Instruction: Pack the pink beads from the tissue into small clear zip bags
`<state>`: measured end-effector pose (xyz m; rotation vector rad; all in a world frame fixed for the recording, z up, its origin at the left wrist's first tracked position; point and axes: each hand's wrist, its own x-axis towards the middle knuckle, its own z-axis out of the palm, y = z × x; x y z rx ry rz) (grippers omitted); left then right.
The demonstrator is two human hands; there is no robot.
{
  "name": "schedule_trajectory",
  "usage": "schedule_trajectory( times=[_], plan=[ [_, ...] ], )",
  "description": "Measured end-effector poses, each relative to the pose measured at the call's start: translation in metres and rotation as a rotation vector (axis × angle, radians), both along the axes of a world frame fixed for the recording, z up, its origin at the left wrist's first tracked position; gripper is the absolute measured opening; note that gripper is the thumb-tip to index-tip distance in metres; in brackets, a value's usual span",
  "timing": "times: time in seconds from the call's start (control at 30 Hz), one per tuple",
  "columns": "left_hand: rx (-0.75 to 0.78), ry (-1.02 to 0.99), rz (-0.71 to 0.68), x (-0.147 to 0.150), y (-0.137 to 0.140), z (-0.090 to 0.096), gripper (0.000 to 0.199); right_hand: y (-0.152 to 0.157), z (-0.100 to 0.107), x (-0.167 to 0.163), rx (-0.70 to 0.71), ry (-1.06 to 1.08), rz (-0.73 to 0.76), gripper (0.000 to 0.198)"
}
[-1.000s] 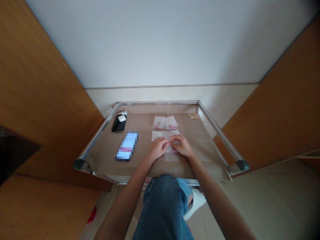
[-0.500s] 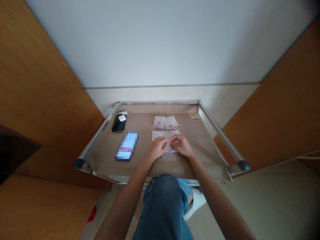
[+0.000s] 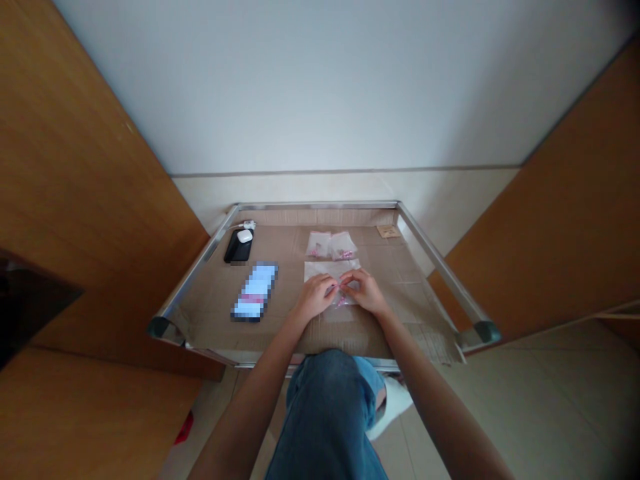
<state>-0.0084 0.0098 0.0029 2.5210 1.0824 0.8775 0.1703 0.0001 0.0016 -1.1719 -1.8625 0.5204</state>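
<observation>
My left hand and my right hand meet over a white sheet on the cardboard-covered table. The fingertips of both are closed in a pinch on a tiny pink piece between them; its kind is too small to make out. Just below the fingertips, several small pink pieces lie on the sheet. Beyond it rest two small clear plastic bags, the left bag and the right bag, side by side with pink bits inside.
To the left lie a phone with a lit, blurred screen and a black flat device bearing a white earbud case. A brown card is at the back right. Metal rails edge the table.
</observation>
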Motion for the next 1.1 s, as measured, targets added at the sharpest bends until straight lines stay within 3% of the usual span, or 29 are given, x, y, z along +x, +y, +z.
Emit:
schedule_trajectory(
  times=[0.5,0.93,1.1],
  plan=[
    [0.020,-0.080,0.112,-0.001,0.002,-0.002,0.017,0.003,-0.004,0.002,0.019,-0.011,-0.090,0.013],
    [-0.018,-0.225,0.134,-0.004,0.010,-0.016,0.018,0.005,-0.009,0.004,0.029,-0.026,-0.201,0.013],
    [-0.072,-0.271,0.164,-0.005,0.008,-0.014,0.017,0.007,-0.010,0.004,0.009,0.007,-0.227,0.014]
  ],
)
